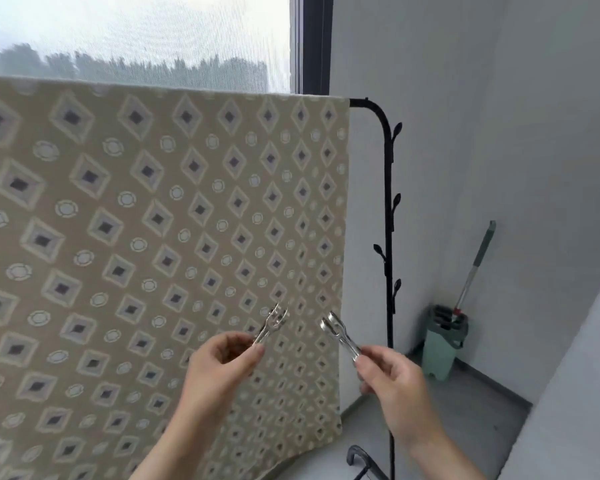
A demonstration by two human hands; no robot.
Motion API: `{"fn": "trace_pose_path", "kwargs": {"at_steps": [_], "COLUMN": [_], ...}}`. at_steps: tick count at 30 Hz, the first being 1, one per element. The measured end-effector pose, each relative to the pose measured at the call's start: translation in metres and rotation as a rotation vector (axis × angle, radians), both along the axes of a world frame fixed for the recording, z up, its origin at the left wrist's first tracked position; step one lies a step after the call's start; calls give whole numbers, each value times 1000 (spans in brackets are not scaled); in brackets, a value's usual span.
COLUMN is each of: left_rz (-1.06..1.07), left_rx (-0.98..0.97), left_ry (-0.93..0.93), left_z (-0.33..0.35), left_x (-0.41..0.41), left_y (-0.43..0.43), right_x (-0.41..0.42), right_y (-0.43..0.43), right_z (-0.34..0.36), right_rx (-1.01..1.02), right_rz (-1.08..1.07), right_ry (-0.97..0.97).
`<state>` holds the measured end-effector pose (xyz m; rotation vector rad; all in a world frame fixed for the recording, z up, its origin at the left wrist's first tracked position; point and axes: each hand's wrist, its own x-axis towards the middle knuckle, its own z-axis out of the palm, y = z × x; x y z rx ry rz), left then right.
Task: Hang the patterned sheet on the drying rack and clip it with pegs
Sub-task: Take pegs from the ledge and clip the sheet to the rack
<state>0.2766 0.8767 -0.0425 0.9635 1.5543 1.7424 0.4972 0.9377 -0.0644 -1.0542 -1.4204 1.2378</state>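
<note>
- Patterned sheet (153, 220), one in all, beige with diamonds and rings, hangs draped over the top bar of the single black drying rack (389, 202). It fills the frame from 12 o'clock round through 9 to 6.
- Rack's upright, with leaf-shaped hooks, stands just beside the sheet's edge at 3 o'clock.
- Two metal pegs are in view, neither on the sheet: the left peg (272, 323) and the right peg (338, 332), tips near each other but apart.
- Left hand (219, 368), at 6 o'clock, pinches the left peg between thumb and fingers.
- Right hand (392, 386), at 5 o'clock, pinches the right peg by its tail.
- One window (136, 39) shows at 11 o'clock above the sheet.
- One green mop bucket (442, 348) sits in the corner at 4 o'clock, one mop handle (475, 268) rising from it.
</note>
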Motion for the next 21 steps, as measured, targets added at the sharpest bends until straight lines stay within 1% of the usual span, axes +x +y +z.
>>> {"fn": "trace_pose_path", "kwargs": {"at_steps": [3,6,11,14,16,18,21], "left_rz": [89,177,286,328,337,339,413], "left_rx": [33,70,202,284,319,349,334], "left_ry": [-5,47,145,230,329,449,741], "left_z": [18,42,101,142,174,206,253], "left_x": [16,16,3,-8,-15,-22,-28], "left_y": [48,91,146,173,187,200,222], "right_x": [18,23,11,4,2,1,-1], "right_y": [70,136,224,259,275,289,310], "right_z": [17,46,116,169,205,239,286], "right_rx": [3,42,249,348,448,578,794], "right_rz": [25,58,165,201,198,184,158], "right_ry": [42,78,54,102,78,9,-179]}}
